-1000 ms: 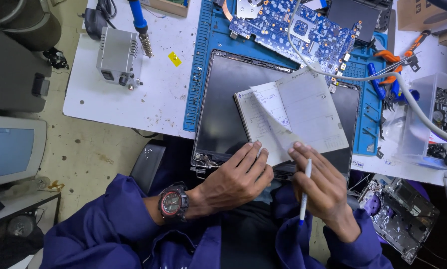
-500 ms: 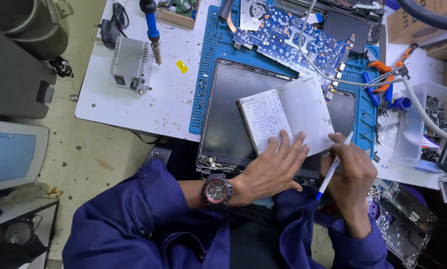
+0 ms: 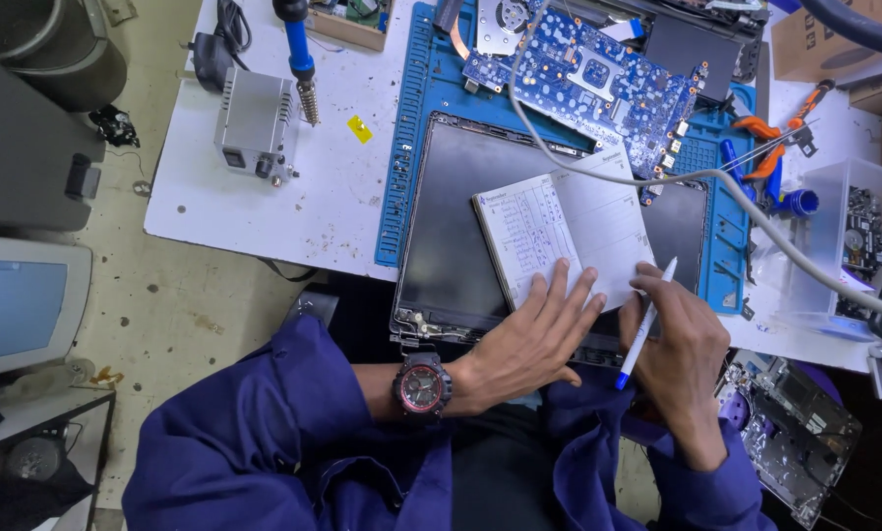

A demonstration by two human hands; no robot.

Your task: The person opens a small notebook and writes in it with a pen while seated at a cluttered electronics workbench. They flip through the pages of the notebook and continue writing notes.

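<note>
White bench (image 3: pixel 264 206): open, handwritten notebook (image 3: pixel 564 231) under left hand (image 3: pixel 534 339).

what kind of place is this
Most likely an electronics repair bench: a bare blue circuit board, a soldering station and an opened laptop panel lie on the white table.

Blue work sleeves (image 3: pixel 264 433) cover both arms, with a black-and-red wristwatch (image 3: pixel 422 385) on the left wrist.
</note>
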